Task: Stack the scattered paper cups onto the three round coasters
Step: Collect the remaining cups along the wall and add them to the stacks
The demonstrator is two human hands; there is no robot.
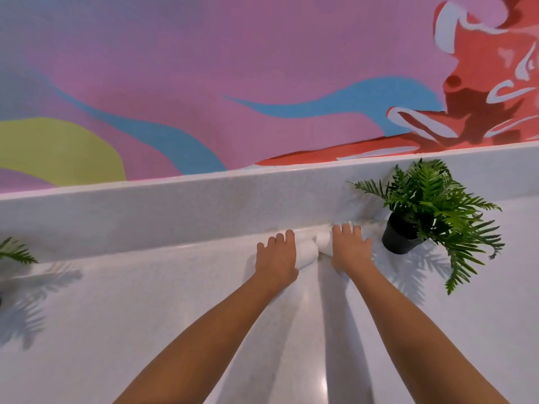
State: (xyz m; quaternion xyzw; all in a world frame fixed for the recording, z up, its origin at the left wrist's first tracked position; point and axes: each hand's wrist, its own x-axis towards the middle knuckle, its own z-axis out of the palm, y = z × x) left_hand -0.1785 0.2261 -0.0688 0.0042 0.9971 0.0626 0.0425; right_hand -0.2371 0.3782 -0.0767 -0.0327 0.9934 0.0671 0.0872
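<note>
By the backsplash (175, 211), each hand grips a cup: left hand (276, 258), right hand (351, 252).

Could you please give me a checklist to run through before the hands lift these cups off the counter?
1. Left hand on a cup: ok, it covers a white cup lying on its side.
2. Right hand on a cup: ok, fingers lie over a second white cup.
3. Grip closed firmly: cannot tell, the palms hide the undersides.
4. Coasters located: not ok, none in view.
5. Clearance from the potted fern: ok, apart from the right hand, though near.
6. Other cups located: cannot tell, no others show on the counter.
</note>
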